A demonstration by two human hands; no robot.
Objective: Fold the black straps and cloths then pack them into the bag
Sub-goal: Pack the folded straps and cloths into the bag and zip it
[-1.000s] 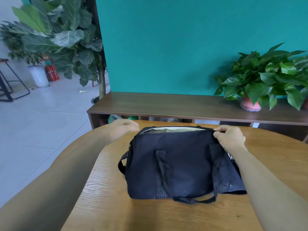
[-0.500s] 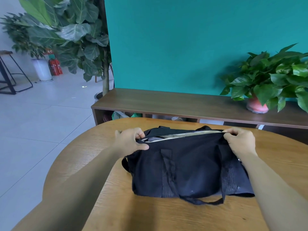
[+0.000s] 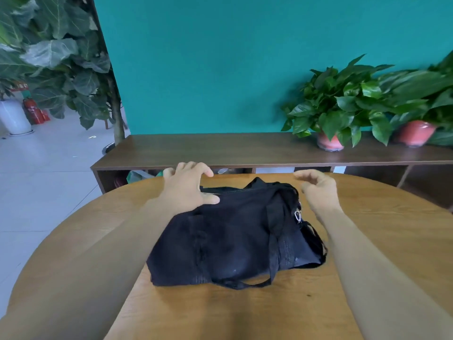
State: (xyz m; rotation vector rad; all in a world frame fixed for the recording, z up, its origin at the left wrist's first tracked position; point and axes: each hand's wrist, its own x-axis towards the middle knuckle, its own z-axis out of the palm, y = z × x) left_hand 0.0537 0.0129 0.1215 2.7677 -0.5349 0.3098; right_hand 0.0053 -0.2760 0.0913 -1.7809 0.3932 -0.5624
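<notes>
A black fabric bag lies on the round wooden table, its handle loop hanging over the near side and a metal clip at its right end. Its top opening looks closed, and no pale lining shows. My left hand hovers over the bag's far left corner with fingers spread, the thumb touching the fabric. My right hand is just off the bag's far right end, fingers loosely curled and holding nothing. No loose straps or cloths are visible outside the bag.
A long dark wooden bench stands behind the table against a teal wall. Two potted plants sit on its right part. A tall leafy plant and a white pot stand on the tiled floor at left.
Both hands have let go of the bag's top edge and lifted slightly. The opening that showed pale lining has closed. The view has shifted right and closer.
</notes>
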